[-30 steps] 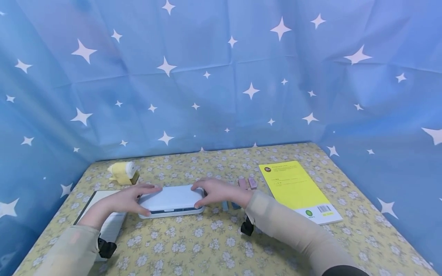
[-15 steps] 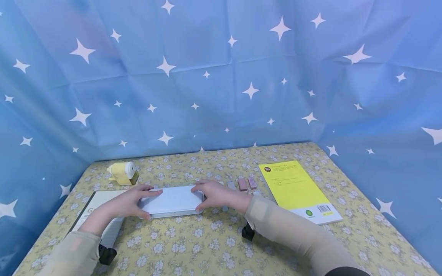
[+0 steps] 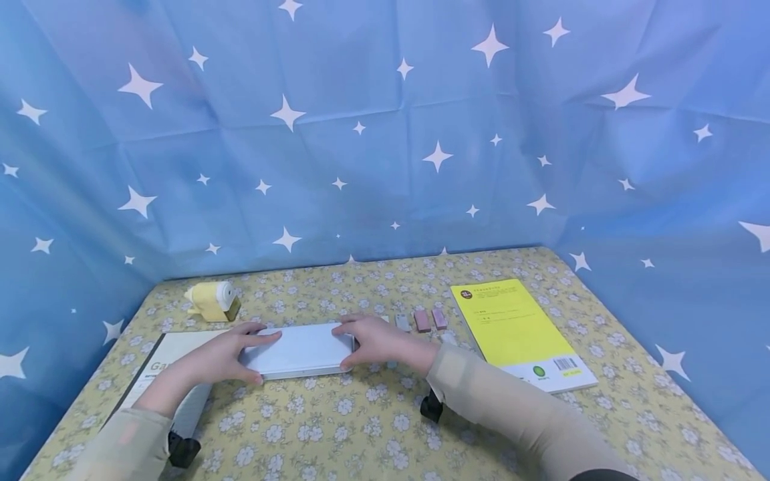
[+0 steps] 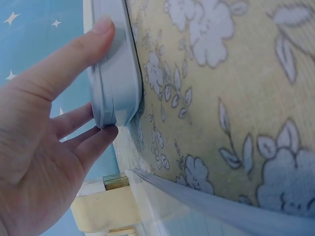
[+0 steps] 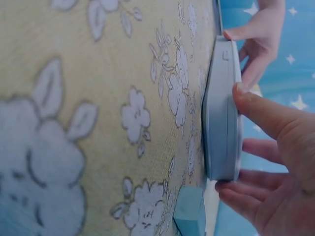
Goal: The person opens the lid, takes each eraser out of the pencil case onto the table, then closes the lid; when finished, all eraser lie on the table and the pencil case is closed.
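Observation:
A white pencil case (image 3: pixel 301 349) lies flat on the flowered tablecloth, its lid down. My left hand (image 3: pixel 221 353) grips its left end, thumb on the near edge and fingers round the back corner. At the opposite end my right hand (image 3: pixel 380 339) holds it the same way. In the left wrist view the thumb presses against the case's side wall (image 4: pixel 117 73), with fingertips at its corner. The right wrist view shows the long front side of the case (image 5: pixel 224 113) and a small light-blue eraser (image 5: pixel 191 209) on the cloth close by.
A notebook (image 3: pixel 192 401) lies partly under my left forearm. Behind it stands a pale yellow pencil sharpener (image 3: pixel 210 302). Small erasers, one pink (image 3: pixel 422 321) and one purple (image 3: pixel 440 318), sit beyond my right wrist. A yellow book (image 3: pixel 517 324) lies to the right. Blue starry curtains surround the table.
The pencil case's lid, slightly raised a second ago with a dark gap along the front, is now down. Both hands have stayed at its ends with hardly any shift.

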Action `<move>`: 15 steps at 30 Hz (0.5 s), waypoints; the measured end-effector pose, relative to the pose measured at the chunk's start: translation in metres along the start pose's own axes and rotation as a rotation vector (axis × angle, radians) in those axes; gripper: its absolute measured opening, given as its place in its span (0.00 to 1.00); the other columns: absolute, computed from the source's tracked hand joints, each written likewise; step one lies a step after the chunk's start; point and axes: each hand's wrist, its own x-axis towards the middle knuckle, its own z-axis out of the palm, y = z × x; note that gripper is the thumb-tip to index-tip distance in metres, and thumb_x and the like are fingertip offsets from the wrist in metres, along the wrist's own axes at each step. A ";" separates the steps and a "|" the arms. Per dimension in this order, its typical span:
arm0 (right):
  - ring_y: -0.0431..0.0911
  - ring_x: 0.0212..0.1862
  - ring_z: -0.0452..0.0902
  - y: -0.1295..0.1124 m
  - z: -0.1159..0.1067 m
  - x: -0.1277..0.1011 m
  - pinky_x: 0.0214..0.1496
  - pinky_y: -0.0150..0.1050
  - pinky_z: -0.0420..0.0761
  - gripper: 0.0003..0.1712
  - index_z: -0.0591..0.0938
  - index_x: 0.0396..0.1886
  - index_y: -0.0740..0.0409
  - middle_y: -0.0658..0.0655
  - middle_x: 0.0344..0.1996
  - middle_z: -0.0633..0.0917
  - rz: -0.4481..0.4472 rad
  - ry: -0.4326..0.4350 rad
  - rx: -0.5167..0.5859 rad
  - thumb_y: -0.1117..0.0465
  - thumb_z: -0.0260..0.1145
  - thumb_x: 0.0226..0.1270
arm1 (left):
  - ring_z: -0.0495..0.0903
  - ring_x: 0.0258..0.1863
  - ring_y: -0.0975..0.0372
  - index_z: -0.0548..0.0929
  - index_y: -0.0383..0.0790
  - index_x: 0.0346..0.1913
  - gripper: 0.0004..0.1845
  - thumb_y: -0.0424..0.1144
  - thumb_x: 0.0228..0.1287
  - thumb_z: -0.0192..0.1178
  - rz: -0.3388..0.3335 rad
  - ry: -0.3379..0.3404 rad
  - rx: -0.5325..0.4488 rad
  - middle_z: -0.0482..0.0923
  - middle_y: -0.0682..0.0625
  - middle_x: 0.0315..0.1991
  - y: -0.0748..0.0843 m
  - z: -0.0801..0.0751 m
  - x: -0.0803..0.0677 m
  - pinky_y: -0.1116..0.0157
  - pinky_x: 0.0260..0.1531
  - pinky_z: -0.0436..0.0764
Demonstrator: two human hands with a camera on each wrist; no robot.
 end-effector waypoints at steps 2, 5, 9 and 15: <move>0.51 0.70 0.62 0.001 -0.001 -0.001 0.65 0.43 0.68 0.40 0.74 0.67 0.50 0.59 0.70 0.67 -0.005 0.003 -0.006 0.45 0.74 0.56 | 0.50 0.68 0.32 0.70 0.42 0.70 0.45 0.52 0.48 0.74 0.004 0.003 -0.002 0.52 0.27 0.71 -0.001 0.000 0.002 0.39 0.56 0.67; 0.52 0.70 0.62 0.004 -0.003 0.000 0.65 0.43 0.69 0.39 0.74 0.67 0.51 0.60 0.70 0.67 -0.006 0.007 -0.011 0.45 0.74 0.56 | 0.53 0.67 0.31 0.70 0.42 0.70 0.45 0.52 0.48 0.73 0.019 0.012 0.014 0.53 0.27 0.70 -0.002 0.001 0.006 0.39 0.56 0.67; 0.52 0.68 0.64 0.010 -0.007 0.001 0.63 0.43 0.71 0.40 0.74 0.67 0.51 0.60 0.69 0.67 0.001 -0.007 0.007 0.46 0.74 0.56 | 0.57 0.66 0.33 0.69 0.40 0.70 0.45 0.52 0.49 0.73 0.056 0.025 0.055 0.55 0.27 0.69 -0.004 0.002 0.012 0.40 0.55 0.68; 0.52 0.68 0.65 0.019 -0.011 0.003 0.62 0.43 0.72 0.39 0.74 0.67 0.52 0.61 0.69 0.67 -0.012 -0.004 0.026 0.47 0.75 0.56 | 0.59 0.65 0.33 0.68 0.40 0.71 0.45 0.51 0.50 0.74 0.067 0.027 0.073 0.56 0.28 0.69 -0.003 0.002 0.021 0.40 0.55 0.68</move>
